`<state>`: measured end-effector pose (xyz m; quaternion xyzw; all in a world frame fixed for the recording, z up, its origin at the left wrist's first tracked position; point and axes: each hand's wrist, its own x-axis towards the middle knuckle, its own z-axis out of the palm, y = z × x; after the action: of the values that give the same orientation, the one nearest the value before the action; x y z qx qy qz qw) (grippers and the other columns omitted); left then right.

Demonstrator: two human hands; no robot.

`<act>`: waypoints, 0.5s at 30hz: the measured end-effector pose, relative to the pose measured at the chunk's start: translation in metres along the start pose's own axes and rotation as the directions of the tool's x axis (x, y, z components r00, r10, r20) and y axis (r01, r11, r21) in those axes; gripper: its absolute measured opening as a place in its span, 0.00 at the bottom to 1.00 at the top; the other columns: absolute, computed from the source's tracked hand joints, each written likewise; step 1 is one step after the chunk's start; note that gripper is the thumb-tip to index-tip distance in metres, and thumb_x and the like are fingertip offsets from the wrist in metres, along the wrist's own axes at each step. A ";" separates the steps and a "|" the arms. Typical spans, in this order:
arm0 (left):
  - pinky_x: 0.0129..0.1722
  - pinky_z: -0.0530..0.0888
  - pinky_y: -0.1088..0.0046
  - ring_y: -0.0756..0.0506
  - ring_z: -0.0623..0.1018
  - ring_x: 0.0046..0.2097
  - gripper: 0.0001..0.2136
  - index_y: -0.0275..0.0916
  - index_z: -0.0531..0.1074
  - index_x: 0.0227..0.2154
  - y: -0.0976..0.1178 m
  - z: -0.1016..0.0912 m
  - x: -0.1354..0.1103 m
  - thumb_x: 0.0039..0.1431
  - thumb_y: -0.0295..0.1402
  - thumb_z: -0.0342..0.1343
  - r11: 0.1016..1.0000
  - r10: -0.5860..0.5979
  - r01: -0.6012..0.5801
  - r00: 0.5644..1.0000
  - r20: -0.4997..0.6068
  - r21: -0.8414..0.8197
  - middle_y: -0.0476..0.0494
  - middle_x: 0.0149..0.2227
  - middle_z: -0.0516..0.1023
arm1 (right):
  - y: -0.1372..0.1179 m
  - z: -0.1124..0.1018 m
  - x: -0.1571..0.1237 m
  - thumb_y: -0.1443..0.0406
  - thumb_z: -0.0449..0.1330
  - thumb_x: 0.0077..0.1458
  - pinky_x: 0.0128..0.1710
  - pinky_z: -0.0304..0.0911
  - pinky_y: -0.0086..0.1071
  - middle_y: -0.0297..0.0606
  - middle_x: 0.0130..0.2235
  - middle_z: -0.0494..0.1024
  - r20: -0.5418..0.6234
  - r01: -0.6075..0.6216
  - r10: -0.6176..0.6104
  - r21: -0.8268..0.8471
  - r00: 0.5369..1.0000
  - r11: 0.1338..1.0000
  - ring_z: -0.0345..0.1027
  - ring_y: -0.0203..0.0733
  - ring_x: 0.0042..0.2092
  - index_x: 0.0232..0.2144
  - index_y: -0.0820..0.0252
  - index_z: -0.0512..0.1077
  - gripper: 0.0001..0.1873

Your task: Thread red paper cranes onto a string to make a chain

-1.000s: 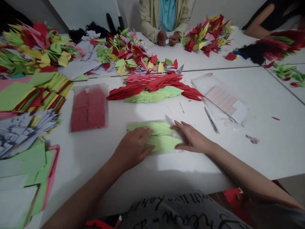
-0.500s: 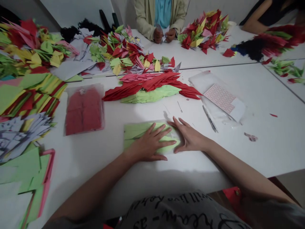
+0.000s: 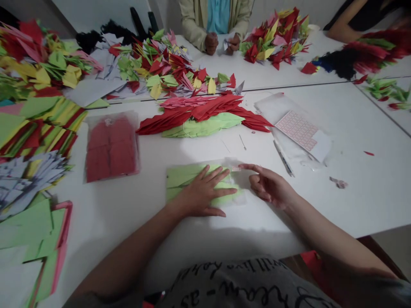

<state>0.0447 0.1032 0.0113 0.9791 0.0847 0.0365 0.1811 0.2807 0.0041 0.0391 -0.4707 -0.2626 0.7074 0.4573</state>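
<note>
A clear plastic packet of light green folded papers [image 3: 180, 176] lies on the white table [image 3: 353, 141] in front of me. My left hand [image 3: 203, 193] rests flat on it with fingers spread. My right hand [image 3: 269, 185] hovers at the packet's right end, index finger and thumb pinching the edge of its clear flap [image 3: 236, 164], the other fingers curled.
A packet of red papers [image 3: 111, 146] lies to the left. Red and green folded pieces [image 3: 205, 115] are heaped behind the green packet, beside a pink sticker sheet [image 3: 297, 130] and a pen [image 3: 283, 159]. Coloured paper stacks [image 3: 38, 124] fill the left. A person's hands [image 3: 221, 42] fold paper opposite.
My left hand slid right and spread flat on the green packet. My right hand lifted off the packet and now pinches at its right-end flap.
</note>
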 end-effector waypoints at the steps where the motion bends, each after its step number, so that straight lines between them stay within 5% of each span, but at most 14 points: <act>1: 0.65 0.47 0.42 0.31 0.49 0.69 0.35 0.58 0.56 0.62 0.000 0.000 0.000 0.52 0.59 0.54 1.000 0.000 0.000 1.000 0.005 0.004 0.44 0.69 0.45 | 0.003 0.001 -0.001 0.52 0.51 0.61 0.09 0.39 0.21 0.22 0.18 0.58 0.019 -0.062 0.061 0.071 0.998 0.996 0.44 0.27 0.13 0.52 0.58 0.65 0.23; 5: 0.65 0.46 0.43 0.32 0.48 0.69 0.36 0.57 0.55 0.62 0.001 0.001 0.001 0.52 0.60 0.53 1.000 -0.010 0.010 1.000 0.023 0.008 0.43 0.69 0.45 | 0.019 0.004 0.000 0.52 0.53 0.60 0.09 0.35 0.20 0.22 0.17 0.59 0.037 -0.188 0.184 0.192 0.982 0.963 0.41 0.26 0.12 0.51 0.57 0.67 0.22; 15: 0.65 0.47 0.43 0.30 0.49 0.69 0.36 0.57 0.56 0.62 0.001 0.000 0.001 0.51 0.60 0.54 1.000 0.004 -0.004 1.000 -0.014 0.009 0.45 0.70 0.43 | 0.019 0.001 0.009 0.53 0.55 0.59 0.08 0.36 0.19 0.22 0.15 0.62 0.010 -0.245 0.248 0.205 0.969 0.948 0.44 0.25 0.11 0.51 0.58 0.68 0.22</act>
<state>0.0459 0.1022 0.0114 0.9798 0.0840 0.0435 0.1761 0.2706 0.0042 0.0208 -0.4560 -0.1238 0.7784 0.4133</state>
